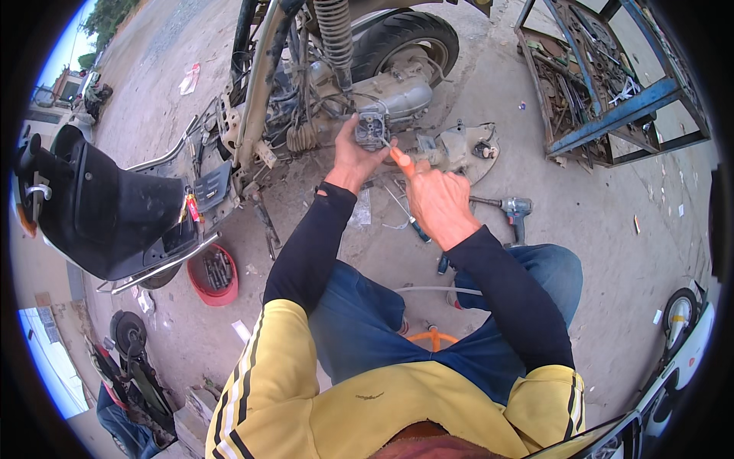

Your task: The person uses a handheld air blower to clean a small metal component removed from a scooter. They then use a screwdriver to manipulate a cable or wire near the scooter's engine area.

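Note:
In front of the scooter's engine (pixel 405 98), my left hand (pixel 348 159) grips a small grey metal carburetor (pixel 372 128), its fingers closed around the lower and left sides. An orange-handled screwdriver (pixel 401 158) is in my closed right hand (pixel 440 200). Its shaft points up and left, and its tip meets the carburetor's lower right edge; the exact contact spot is too small to make out. Just behind are the rear shock spring (pixel 333 34) and black rear tyre (pixel 376 47) of the partly stripped scooter.
A cordless impact driver (pixel 518 208) lies right of my right hand. A grey cover (pixel 459 145) rests near the engine. Left of my knee stands a red bowl (pixel 205 294) of metal parts. A blue metal rack (pixel 604 126) is at far right. Under me is an orange stool (pixel 433 337).

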Motion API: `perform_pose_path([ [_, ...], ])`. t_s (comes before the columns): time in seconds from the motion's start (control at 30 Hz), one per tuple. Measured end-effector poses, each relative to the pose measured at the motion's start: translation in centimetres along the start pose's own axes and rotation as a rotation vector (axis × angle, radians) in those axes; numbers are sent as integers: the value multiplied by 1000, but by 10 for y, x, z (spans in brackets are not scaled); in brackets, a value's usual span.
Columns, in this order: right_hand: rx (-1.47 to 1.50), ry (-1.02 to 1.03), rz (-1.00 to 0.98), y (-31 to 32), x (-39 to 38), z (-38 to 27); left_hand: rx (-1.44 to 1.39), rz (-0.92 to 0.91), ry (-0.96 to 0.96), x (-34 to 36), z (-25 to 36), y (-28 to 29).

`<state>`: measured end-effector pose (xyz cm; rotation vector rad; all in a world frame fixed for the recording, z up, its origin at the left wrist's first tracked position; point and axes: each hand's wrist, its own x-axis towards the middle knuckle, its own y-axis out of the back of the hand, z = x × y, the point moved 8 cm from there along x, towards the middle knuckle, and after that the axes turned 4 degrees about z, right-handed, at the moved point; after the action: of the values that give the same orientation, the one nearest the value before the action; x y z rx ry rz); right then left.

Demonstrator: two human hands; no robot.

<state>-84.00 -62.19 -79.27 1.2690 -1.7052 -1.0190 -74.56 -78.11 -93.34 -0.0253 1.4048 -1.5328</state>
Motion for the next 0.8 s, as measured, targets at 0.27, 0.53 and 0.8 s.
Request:
perform_pose_path([
  [0.27, -98, -14, -3, -7, 4, -2, 32, -19, -7, 1, 0, 2],
  [0.53, -324, 46, 165, -4, -1, -11, 33, 35, -44, 2, -1, 4],
  [0.8, -309, 35, 134, -9, 2, -10, 33, 12, -30, 5, 1, 7],
])
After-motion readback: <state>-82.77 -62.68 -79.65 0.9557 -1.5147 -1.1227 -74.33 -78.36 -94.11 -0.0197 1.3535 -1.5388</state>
